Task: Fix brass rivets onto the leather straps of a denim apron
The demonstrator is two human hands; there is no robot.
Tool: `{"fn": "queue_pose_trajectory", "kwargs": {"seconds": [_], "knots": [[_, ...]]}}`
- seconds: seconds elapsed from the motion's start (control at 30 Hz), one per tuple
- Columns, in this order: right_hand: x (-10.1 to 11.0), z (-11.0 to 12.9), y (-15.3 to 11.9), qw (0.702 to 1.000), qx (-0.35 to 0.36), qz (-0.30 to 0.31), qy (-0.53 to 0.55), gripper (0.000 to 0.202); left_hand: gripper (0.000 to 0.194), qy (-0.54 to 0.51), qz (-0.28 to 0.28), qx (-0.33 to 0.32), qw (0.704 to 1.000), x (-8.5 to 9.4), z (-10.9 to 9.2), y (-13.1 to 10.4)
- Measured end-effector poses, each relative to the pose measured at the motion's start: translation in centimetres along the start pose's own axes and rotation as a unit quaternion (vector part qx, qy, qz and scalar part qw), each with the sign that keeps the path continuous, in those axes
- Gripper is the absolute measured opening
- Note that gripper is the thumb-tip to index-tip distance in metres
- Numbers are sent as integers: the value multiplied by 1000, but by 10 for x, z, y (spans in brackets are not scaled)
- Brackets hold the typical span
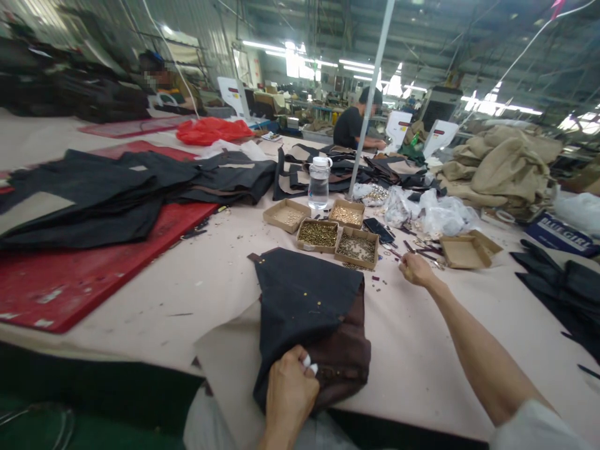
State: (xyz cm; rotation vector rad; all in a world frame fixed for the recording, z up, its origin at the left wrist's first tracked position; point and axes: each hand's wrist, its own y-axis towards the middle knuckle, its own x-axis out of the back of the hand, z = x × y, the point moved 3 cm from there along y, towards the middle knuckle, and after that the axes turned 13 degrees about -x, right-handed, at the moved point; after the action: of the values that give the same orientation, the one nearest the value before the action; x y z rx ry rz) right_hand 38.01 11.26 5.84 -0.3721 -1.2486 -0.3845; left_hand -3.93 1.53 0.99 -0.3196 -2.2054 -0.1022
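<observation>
Fabric piece (pixel 304 287), dark, lay on the pale table (pixel 215 275) in front of you, brown section (pixel 349 356) at its right. Your left hand (pixel 291 390) pinched its near edge, fingers curled. Your right hand (pixel 415 270) was closed near a black phone (pixel 379 230); contents, if any, unclear through blur.
</observation>
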Motion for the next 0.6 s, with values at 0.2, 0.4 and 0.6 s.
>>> {"fn": "queue_pose_trajectory", "kwargs": {"seconds": [0.2,0.4,0.6], "knots": [[-28,85,-150,947,222,88,215,6,17,4,-15,-14,1000,1,-5,-9],[-89,130,-232,912,280,160,252,6,18,26,-12,-22,999,-6,-1,-10],[-110,106,-229,931,243,201,182,9,22,-1,1,-3,1000,-8,-10,-24]]}}
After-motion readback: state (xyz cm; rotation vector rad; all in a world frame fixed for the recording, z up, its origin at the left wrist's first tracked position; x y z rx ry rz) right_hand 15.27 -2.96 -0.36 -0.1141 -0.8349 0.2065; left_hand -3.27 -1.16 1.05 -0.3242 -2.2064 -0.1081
